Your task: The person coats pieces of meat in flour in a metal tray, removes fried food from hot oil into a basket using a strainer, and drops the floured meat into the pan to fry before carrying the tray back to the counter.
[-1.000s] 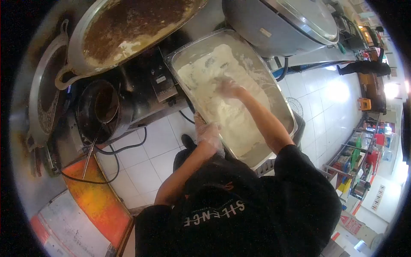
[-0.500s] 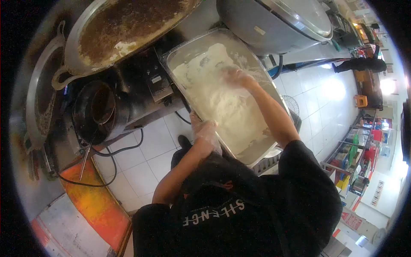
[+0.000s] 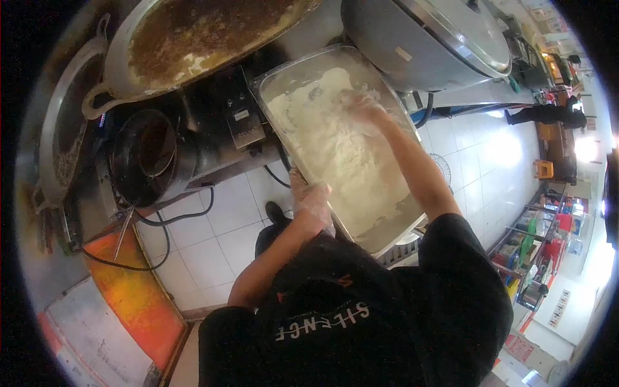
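A deep rectangular metal tray (image 3: pixel 403 233) holds a broad bed of white, flour-like powder (image 3: pixel 348 164). My left hand (image 3: pixel 312 201), in a clear plastic glove, is closed on the tray's near left rim. Also gloved, my right hand (image 3: pixel 362 111) reaches over the right side into the far half of the powder. Its fingers are blurred and partly lost against the white, so their pose and anything in them cannot be made out.
Beyond the tray stands a large lidded metal pot (image 3: pixel 425 51). At left are a wide pan of brown oil (image 3: pixel 213 39), a dark wok (image 3: pixel 143 155) and another pan (image 3: pixel 61 129). Black cables (image 3: pixel 171 222) hang over white floor tiles. A distant person (image 3: pixel 548 116) is at right.
My right hand has shifted slightly within the powder, at its far end. The left hand keeps its hold on the rim. The whole view has moved a little.
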Action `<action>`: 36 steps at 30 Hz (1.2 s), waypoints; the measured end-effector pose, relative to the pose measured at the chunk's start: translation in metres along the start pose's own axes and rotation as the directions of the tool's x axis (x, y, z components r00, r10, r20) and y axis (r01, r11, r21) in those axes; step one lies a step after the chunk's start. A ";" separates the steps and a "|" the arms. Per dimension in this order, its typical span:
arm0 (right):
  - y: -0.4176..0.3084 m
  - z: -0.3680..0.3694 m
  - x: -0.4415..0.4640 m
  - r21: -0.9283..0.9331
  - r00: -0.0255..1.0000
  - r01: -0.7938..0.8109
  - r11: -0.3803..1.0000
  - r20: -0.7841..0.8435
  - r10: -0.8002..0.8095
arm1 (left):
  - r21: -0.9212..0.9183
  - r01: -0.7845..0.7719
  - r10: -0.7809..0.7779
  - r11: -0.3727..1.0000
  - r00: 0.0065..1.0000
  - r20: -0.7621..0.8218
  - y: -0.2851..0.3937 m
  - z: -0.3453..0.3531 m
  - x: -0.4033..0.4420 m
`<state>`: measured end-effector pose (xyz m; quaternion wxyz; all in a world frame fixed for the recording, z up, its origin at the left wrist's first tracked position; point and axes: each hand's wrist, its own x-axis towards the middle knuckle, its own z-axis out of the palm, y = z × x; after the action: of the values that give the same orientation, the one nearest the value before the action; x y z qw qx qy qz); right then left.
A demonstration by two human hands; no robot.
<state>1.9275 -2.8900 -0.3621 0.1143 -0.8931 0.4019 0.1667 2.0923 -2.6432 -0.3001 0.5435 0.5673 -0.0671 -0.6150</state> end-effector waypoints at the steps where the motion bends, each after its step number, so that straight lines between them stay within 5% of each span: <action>1: -0.001 -0.004 0.001 -0.004 1.000 0.003 1.000 0.019 -0.003 | -0.050 0.013 -0.013 0.999 1.000 -0.013 -0.002 0.001 -0.003; 6: 0.004 0.072 0.054 -0.088 0.997 0.029 0.996 -0.074 -0.035 | -0.060 0.218 -0.217 0.974 0.976 0.022 -0.020 -0.006 0.013; 7: -0.002 0.083 0.060 0.032 0.987 -0.005 0.999 -0.158 0.010 | -0.033 0.188 -0.187 0.982 0.982 0.032 0.003 0.002 0.001; 11: -0.019 0.016 0.014 0.394 0.970 0.026 0.919 -0.232 0.072 | 0.052 0.063 -0.064 0.997 0.998 0.009 0.009 0.004 -0.002; 14: -0.054 -0.073 -0.018 0.232 0.994 -0.112 0.966 0.016 0.112 | 0.093 0.030 -0.029 0.995 1.000 -0.006 -0.003 0.000 0.007; 16: -0.020 0.025 0.002 -0.040 0.993 -0.096 0.995 -0.075 0.093 | 0.050 0.031 -0.030 0.998 0.999 -0.017 -0.008 0.000 0.008; 17: -0.014 0.062 -0.002 0.012 0.909 0.069 0.998 -0.413 -0.058 | 0.032 0.035 -0.034 0.999 0.999 -0.017 -0.010 0.001 0.006; 21: -0.051 -0.031 -0.013 0.141 0.954 -0.298 0.944 0.081 0.289 | -0.013 0.129 -0.129 0.992 0.990 -0.052 0.009 0.007 -0.003; 23: 0.001 0.012 -0.002 0.017 0.938 0.170 0.985 -0.311 -0.156 | -0.006 0.129 -0.129 0.992 0.991 -0.030 -0.021 -0.006 0.016; 26: -0.010 -0.005 -0.028 0.326 0.987 0.089 0.941 -0.159 -0.038 | 0.031 0.043 -0.046 0.999 0.995 0.088 -0.009 -0.009 0.005; 27: -0.017 -0.016 -0.029 0.346 0.994 -0.075 0.935 -0.046 0.097 | 0.039 0.082 -0.085 0.996 0.992 0.092 -0.004 -0.007 0.002; 29: -0.020 -0.020 -0.021 0.228 0.985 -0.170 0.959 0.068 0.158 | 0.036 0.151 -0.153 0.988 0.985 0.080 0.005 -0.003 -0.003; 31: -0.026 -0.009 -0.010 0.004 0.995 -0.030 1.000 0.093 0.029 | 0.204 0.046 -0.043 0.978 0.999 -0.018 0.009 0.005 -0.005; 34: -0.050 -0.005 -0.013 0.244 0.976 -0.060 0.968 0.217 0.006 | 0.125 0.037 -0.030 0.991 0.998 -0.053 0.010 0.009 0.000; 35: -0.061 0.023 -0.008 0.146 0.996 -0.014 0.989 0.086 0.001 | 0.045 0.064 -0.062 0.997 0.997 -0.046 0.008 0.008 -0.001; 36: -0.056 0.044 -0.005 0.144 0.992 -0.035 0.989 0.128 0.016 | 0.030 0.092 -0.091 0.995 0.996 -0.024 0.000 0.004 0.005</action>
<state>1.9580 -2.8353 -0.3963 0.2025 -0.8647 0.4164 0.1945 2.0901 -2.6490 -0.3015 0.5067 0.5851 -0.0443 -0.6316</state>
